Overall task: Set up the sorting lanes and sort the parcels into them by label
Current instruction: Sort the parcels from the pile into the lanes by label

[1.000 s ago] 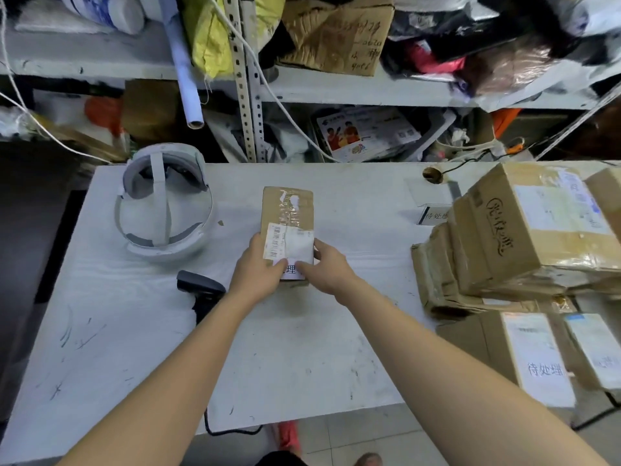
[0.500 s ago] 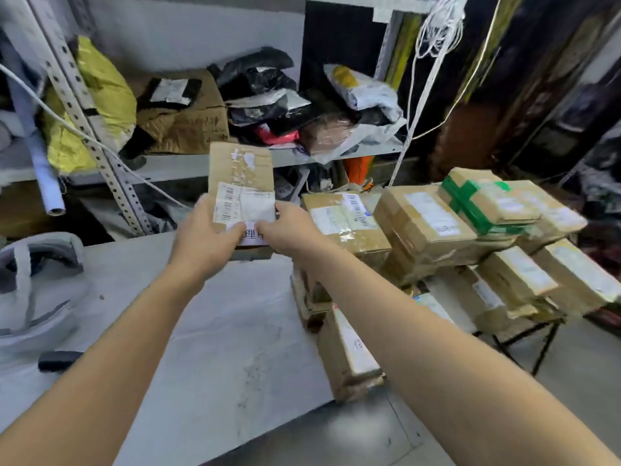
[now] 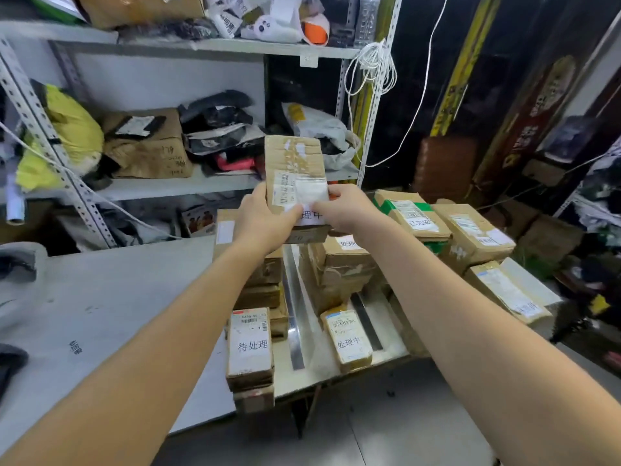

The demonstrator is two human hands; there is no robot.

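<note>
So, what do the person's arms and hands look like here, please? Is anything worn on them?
Both forearms are bare as far as the picture shows: no sleeves are visible. The left hand and the right hand have no gloves. I see no watch, bracelet or ring, and no markings. The fingers are uncovered too.

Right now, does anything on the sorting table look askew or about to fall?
Yes. The front parcel labelled 待处理 overhangs the table at its near edge, with another small box jutting out beneath it. The stacks look uneven. The parcel in hand is creased and heavily taped, but both hands hold it firmly.
</note>
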